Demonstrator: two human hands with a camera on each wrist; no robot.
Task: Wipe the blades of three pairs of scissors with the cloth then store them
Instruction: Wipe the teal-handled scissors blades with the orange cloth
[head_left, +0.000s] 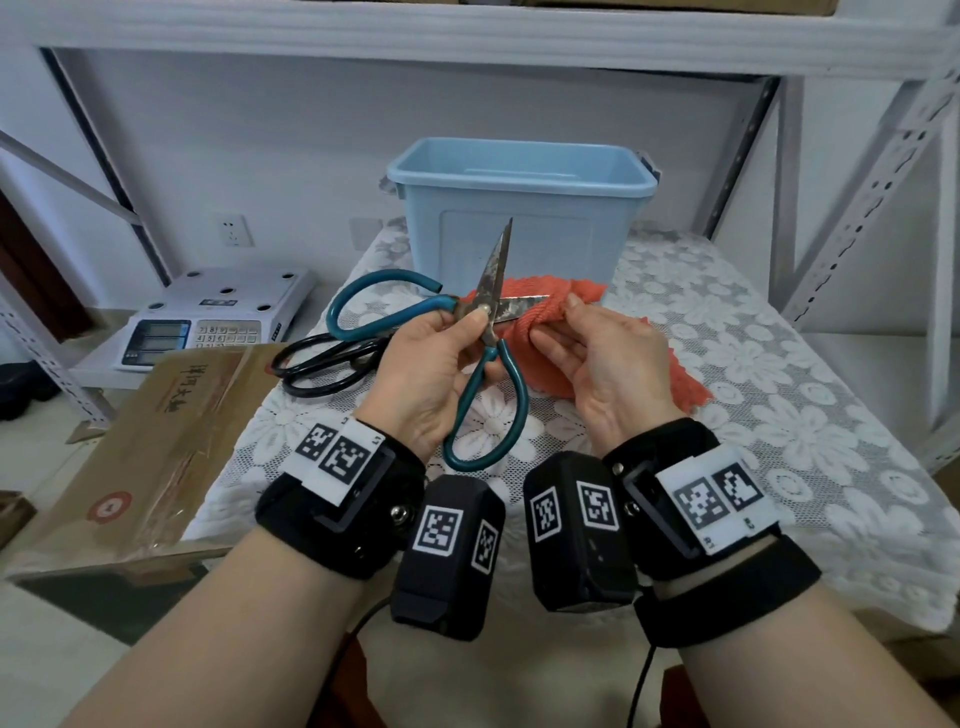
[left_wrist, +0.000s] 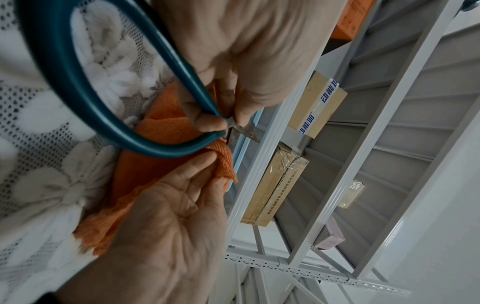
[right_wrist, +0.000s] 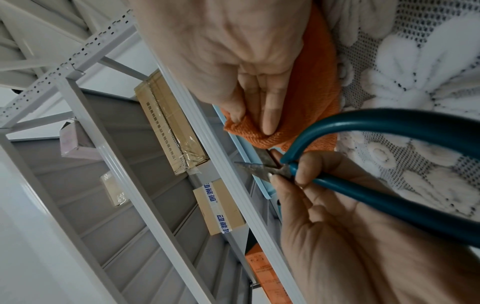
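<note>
My left hand (head_left: 457, 332) grips the teal-handled scissors (head_left: 496, 270) at the pivot, thumb on top, and holds them above the table. The blades are spread: one points up, the other points right into the orange cloth (head_left: 587, 288). My right hand (head_left: 566, 322) pinches the cloth around that blade. The left wrist view shows the teal handle loop (left_wrist: 78, 92), the cloth (left_wrist: 161, 125) and my right hand's fingers (left_wrist: 207, 170) on it. In the right wrist view my right hand (right_wrist: 259, 115) holds the cloth (right_wrist: 311, 102). Black-handled scissors (head_left: 322, 364) lie on the table, partly hidden behind my left hand.
An open light-blue plastic bin (head_left: 519, 228) stands at the back of the lace-covered table (head_left: 779, 395). A cardboard box (head_left: 156, 441) leans at the table's left edge. A weighing scale (head_left: 208, 322) sits beyond it. Metal shelf posts (head_left: 857, 208) rise on the right.
</note>
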